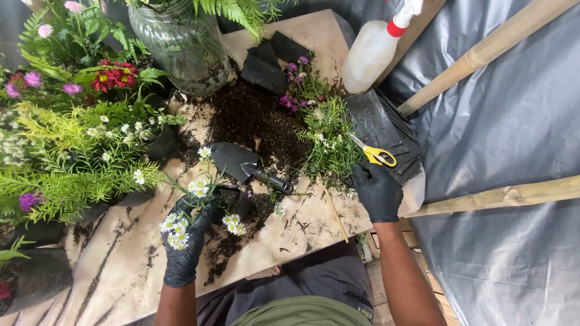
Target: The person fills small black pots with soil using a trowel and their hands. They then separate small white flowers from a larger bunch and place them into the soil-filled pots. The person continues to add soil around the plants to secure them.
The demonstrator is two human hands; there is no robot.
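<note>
Left hand: the left hand (184,253), in a black glove, is at about 7 o'clock in the view; its grip is closed around a small plant with white daisy flowers (181,224), whose blooms stand around the fingers.
Right hand: the right hand (377,192), also in a black glove, is at about 4 o'clock; it rests near the edge of the bench (314,223), and I cannot tell if its grip is wide or narrow, because only the back of the glove shows.
Scissors: the yellow-handled scissors (376,154) lie just beside the right hand, at its 12 o'clock, on the stack of black plastic bags (383,127).
Trowel: a dark trowel (244,164) lies near the centre, between the two hands, its handle pointing to 4 o'clock.
Soil: loose dark soil (254,118) is spread at 12 o'clock from the trowel.
Green sprigs: thin green sprigs with small flowers (329,142) lie at 10 o'clock from the right hand.
Spray bottle: a white spray bottle (371,57) lies tilted at 1 o'clock.
Glass jar: a glass jar (181,48) with ferns stands at 11 o'clock.
Flowers: pink, red and white flowers (78,121) fill the 9 o'clock side.
Bamboo poles: two bamboo poles (489,48) cross the grey sheet (513,121) at 3 o'clock.
</note>
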